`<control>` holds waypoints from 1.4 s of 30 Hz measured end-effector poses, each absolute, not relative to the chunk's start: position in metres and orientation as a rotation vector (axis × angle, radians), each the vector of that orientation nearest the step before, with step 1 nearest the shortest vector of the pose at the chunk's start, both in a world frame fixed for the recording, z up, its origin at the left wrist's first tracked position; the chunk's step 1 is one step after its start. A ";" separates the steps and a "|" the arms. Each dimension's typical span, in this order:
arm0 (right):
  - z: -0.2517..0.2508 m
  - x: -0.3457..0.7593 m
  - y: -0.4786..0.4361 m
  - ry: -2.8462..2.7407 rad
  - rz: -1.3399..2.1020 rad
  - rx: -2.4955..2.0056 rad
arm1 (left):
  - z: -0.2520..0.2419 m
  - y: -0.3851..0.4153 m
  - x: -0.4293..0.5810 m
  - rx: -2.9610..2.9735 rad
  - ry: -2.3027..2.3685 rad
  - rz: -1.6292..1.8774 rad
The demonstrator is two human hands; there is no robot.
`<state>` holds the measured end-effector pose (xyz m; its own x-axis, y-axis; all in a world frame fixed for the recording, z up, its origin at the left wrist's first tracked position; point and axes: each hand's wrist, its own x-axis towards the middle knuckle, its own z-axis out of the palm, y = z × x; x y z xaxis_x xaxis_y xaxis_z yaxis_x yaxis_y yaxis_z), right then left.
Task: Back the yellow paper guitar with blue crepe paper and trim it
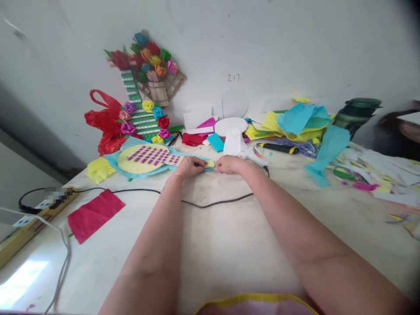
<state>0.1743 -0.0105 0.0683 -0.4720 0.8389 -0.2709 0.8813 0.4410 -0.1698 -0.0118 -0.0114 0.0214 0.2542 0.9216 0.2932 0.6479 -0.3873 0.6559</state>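
Note:
A pale yellow fan-shaped cutout (123,159) with woven purple strips lies flat on the table, its long handle pointing right. Light blue crepe paper (111,162) is under it and sticks out around its rim. My left hand (192,167) is closed over the handle, fingers bent down onto it. Just past the handle's rounded tip, my right hand (228,164) has its fingers pinched together at the end of the blue crepe paper; the exact grip is too small to see. A white glue gun (254,156) lies just beyond my right wrist.
A black cord (210,204) crosses the table in front of the hands. Red crepe paper (96,214) and a power strip (39,223) are at left. Behind stand a paper-flower craft (144,118), a cutter (278,148), paper piles and a dark green bottle (356,116).

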 end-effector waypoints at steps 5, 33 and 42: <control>0.067 0.173 -0.009 2.542 -0.383 1.544 | 0.023 -0.012 -0.011 2.132 1.449 0.906; 0.062 0.173 -0.008 2.555 -0.377 1.512 | 0.021 -0.011 -0.016 2.228 1.407 0.878; 0.064 0.177 -0.010 2.624 -0.420 1.466 | 0.022 -0.009 -0.018 2.172 1.336 0.851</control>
